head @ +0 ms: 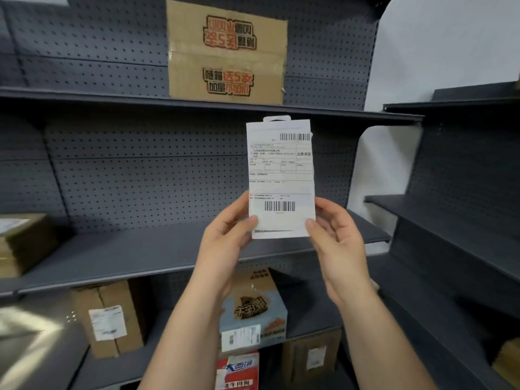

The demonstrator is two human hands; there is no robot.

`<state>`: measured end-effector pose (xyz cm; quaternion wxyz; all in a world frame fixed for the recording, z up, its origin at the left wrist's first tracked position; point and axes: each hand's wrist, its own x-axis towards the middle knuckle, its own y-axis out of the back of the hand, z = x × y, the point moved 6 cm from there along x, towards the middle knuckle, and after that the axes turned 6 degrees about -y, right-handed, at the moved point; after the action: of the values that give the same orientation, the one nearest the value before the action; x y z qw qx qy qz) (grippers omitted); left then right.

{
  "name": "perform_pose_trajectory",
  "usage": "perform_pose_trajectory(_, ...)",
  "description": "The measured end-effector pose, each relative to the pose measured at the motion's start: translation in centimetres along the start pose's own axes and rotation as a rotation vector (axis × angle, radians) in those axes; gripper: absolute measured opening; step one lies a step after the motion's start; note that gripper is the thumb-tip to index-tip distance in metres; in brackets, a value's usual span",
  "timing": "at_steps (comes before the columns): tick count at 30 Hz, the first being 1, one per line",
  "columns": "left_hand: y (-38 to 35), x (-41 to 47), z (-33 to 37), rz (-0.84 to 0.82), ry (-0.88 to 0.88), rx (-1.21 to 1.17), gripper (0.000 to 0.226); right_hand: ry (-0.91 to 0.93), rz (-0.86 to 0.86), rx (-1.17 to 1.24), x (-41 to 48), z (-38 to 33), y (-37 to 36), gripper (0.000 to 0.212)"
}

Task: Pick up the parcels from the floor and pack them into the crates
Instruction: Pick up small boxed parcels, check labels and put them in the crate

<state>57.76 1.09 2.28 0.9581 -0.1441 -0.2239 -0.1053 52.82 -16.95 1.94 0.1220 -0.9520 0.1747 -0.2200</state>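
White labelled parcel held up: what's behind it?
Behind the white parcel is the dark pegboard back panel of the shelving, above the middle shelf. The panel strip directly behind the parcel is covered, so anything hanging there can't be seen.

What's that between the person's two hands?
In the head view, a flat white labelled parcel; the left hand and right hand pinch its lower side edges.

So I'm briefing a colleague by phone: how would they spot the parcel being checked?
Find the dark pegboard shelving. In front of its middle shelf, the left hand and right hand pinch a flat white parcel by its lower edges. Unlike the brown cartons nearby, it is thin and has a hang tab.
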Motion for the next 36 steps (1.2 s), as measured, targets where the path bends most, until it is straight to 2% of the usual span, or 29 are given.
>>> perform_pose_trajectory(10, 3.6, -9.3, 3.4, 0.304, -0.096, 0.091, 0.04, -0.166, -0.259, 0.131, -5.0, 1.1, -3.3, 0.037)
perform_pose_trajectory(22, 13.0, -24.3, 11.4, 0.671, -0.132, 0.306, 0.037, -0.366, -0.666, 0.219, -16.9, 3.2, -14.8, 0.042)
perform_pose_trajectory(27, 18.8, -30.6, 16.2, 0.75, -0.141, 0.345, 0.038, -0.379, -0.79, 0.222, -23.7, 2.6, -21.6, 0.043)
perform_pose_trajectory(36, 31.4, -43.4, 25.3, 0.811, -0.138, 0.403, 0.043, -0.429, -0.849, 0.296, -39.2, 2.0, -35.0, 0.041)
